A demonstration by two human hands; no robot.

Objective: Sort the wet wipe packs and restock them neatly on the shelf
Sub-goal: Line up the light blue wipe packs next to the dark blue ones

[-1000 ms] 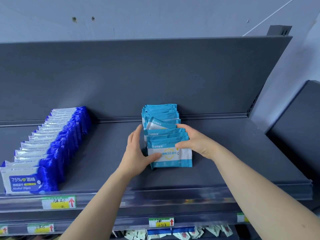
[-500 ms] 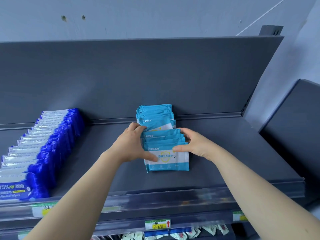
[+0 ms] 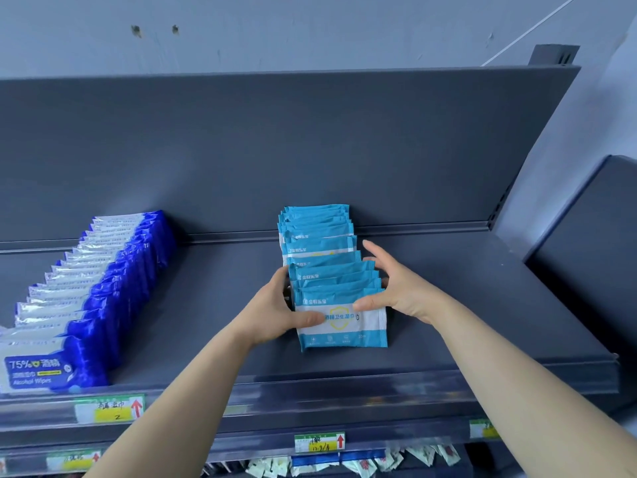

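Note:
A row of several light blue wet wipe packs [image 3: 324,267] leans in a file from the back panel toward the front of the dark grey shelf [image 3: 465,305]. My left hand [image 3: 275,310] presses the left side of the front packs, its thumb across the white face of the front light blue pack [image 3: 344,331]. My right hand [image 3: 393,288] cups the right side, thumb on that same face and fingers spread beside the packs behind. A second row of dark blue and white alcohol wipe packs [image 3: 100,291] stands at the shelf's left.
The shelf's front rail carries a yellow price tag [image 3: 110,408] under the dark blue row. A lower rail holds another tag [image 3: 320,442], with small sachets [image 3: 362,465] below it. A grey upright panel [image 3: 586,253] bounds the right side.
Both hands stay clasped on the front of the light blue row. The left hand slid lower along the side, and the right fingers spread open further back. The packs sit a bit straighter.

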